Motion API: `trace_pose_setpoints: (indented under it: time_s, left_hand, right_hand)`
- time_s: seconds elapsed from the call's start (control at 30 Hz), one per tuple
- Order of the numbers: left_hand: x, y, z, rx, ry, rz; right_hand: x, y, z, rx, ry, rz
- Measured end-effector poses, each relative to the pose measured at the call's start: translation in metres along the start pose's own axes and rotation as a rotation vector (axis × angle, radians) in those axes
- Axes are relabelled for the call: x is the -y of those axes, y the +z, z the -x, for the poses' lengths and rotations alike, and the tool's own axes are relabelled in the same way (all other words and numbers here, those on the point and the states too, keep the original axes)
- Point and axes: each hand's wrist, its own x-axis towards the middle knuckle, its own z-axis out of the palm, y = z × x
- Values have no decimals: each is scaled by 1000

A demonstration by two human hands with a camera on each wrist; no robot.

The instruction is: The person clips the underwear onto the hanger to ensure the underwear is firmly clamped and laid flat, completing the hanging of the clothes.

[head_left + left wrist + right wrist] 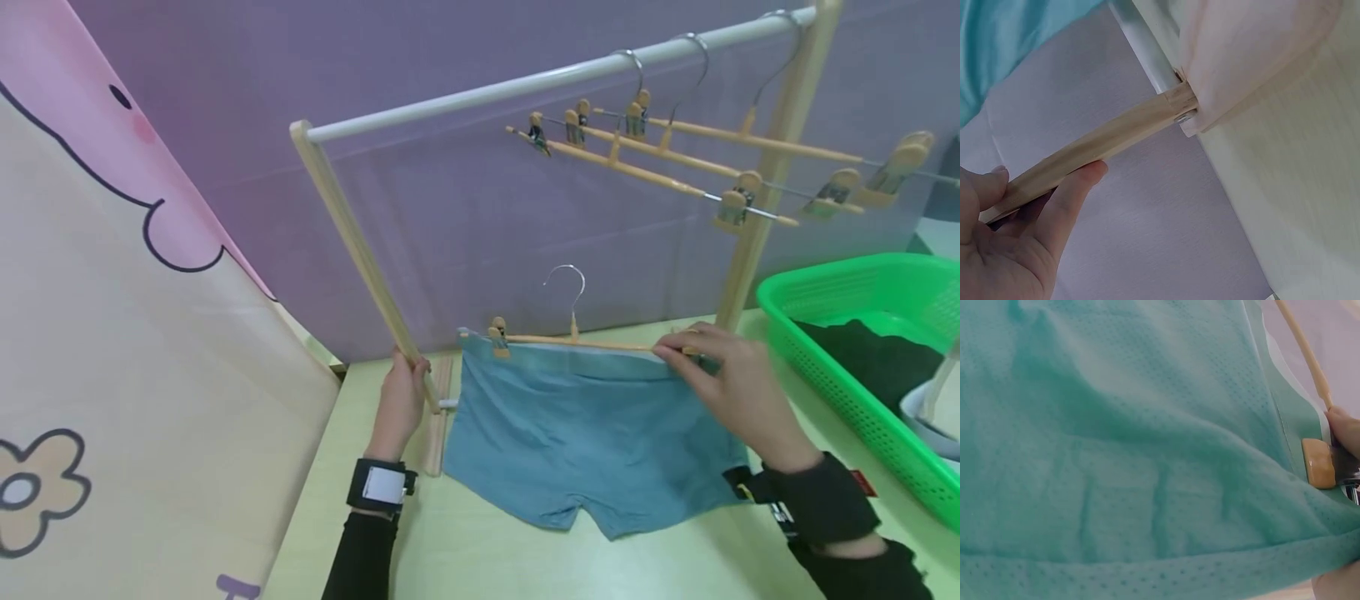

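Note:
Blue-green shorts (570, 433) hang by the waistband from a wooden clip hanger (600, 342), its metal hook (583, 287) standing free below the rail. My right hand (720, 375) pinches the hanger's right end, by the clip (1319, 464) that bites the waistband in the right wrist view. At the left, my left hand (402, 396) grips the lower part of the rack's wooden post (360, 250). In the left wrist view its thumb and fingers wrap the post (1097, 137), and part of the shorts (1010, 44) shows above.
Several wooden clip hangers (660, 162) hang from the right half of the white rail (480, 96). A green basket (817, 367) with dark cloth (870, 358) and a white bowl stands at the right. A purple backdrop (465, 217) rises behind the rack.

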Motion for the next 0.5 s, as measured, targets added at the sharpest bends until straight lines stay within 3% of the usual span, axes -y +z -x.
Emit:
trace_pose_setpoints:
  time_s: [0.33,0.5]
  left_hand:
    - [1,0,0,-9,19,-25]
    - [2,1,0,-10,32,-36]
  right_hand:
    - [29,-12,-22,-150,-148,-12]
    - [42,-19,-34,-211,-166,20]
